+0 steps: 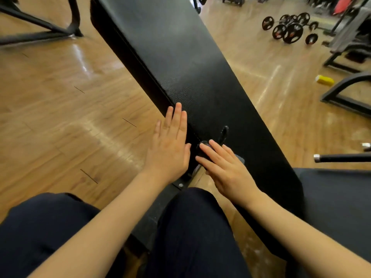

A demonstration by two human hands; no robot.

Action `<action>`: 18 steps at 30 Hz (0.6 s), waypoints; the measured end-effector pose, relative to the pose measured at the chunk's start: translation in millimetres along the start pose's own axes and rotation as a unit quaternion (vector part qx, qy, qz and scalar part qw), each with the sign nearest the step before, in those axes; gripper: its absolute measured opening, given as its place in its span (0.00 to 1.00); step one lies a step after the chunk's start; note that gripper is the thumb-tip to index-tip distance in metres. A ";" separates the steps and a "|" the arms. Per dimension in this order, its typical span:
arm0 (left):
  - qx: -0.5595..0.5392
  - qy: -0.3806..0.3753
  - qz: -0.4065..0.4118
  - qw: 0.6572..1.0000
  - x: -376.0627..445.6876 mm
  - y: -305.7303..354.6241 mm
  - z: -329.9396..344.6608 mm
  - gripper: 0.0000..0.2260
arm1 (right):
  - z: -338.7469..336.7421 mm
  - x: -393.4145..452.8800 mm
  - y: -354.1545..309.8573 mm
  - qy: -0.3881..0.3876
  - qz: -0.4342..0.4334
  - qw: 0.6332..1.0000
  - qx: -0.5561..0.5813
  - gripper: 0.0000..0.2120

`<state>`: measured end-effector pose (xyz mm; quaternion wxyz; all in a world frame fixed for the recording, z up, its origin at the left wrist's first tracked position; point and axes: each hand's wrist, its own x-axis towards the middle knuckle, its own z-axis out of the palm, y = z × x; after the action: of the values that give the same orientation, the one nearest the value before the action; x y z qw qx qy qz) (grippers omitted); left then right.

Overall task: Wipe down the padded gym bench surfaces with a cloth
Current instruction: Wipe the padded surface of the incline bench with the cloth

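Black pad: long bench (180,63) back pad, textured vinyl, runs diagonally from top centre to lower right; second pad (337,197) at right edge.
Cloth: none seen; cannot tell where it is.
Left hand (170,145): flat, fingers straight and together, against the pad's left edge, holds nothing.
Right hand (224,167): fingers loosely extended over a black knob (202,146) under the pad; grip unclear, looks like resting on it.
In the way: black lever (224,133) by the knob, bench frame (152,213) between the person's knees.
Around: weight plates (291,30) on floor far right, yellow bottle (324,80) lying near a machine base (341,97), bar end (341,158) right, black frame (40,31) top left.
Floor (60,117): glossy wood planks, glare streaks.
Room: gym.
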<state>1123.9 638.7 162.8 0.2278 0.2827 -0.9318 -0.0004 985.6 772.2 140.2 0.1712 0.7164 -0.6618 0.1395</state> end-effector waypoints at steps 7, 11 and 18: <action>0.045 0.013 0.003 0.999 0.4 1.8 4.9 0.33 | 36.4 -33.1 -12.7 0.145 0.180 0.970 0.070 0.23; 0.037 -0.008 0.011 0.999 -11.9 18.4 11.3 0.34 | 44.8 -76.6 -17.5 0.153 0.219 0.962 0.048 0.22; 0.045 -0.108 0.069 0.991 -26.4 24.7 5.3 0.37 | 34.0 -83.1 -37.1 0.212 0.320 0.920 0.076 0.21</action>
<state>1128.0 672.6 150.0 0.1126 0.2258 -0.9673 0.0267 1014.6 834.9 71.8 0.1990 0.4308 -0.7915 0.3851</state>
